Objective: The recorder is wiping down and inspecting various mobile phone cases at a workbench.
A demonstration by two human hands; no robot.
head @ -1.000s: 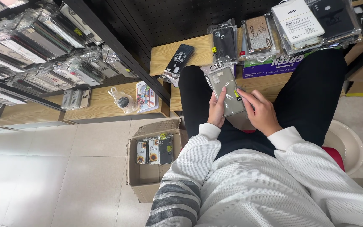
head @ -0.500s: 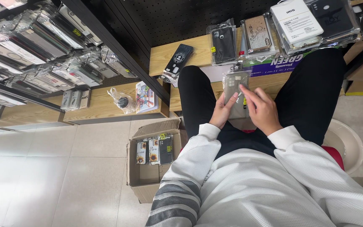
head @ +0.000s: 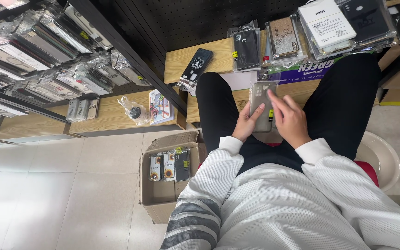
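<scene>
Two hands grip one grey case (head: 261,103) over the lap: left hand (head: 246,124) clasps its lower left edge, right hand (head: 291,119) lies closed on its right side. Left of the case, a box (head: 163,194) sits on the floor.

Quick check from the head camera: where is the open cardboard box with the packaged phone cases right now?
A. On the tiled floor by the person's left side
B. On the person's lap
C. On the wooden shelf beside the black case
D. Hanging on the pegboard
A: the cardboard box sits on the tiled floor left of the person's leg, while both hands hold the grey phone case.
</scene>
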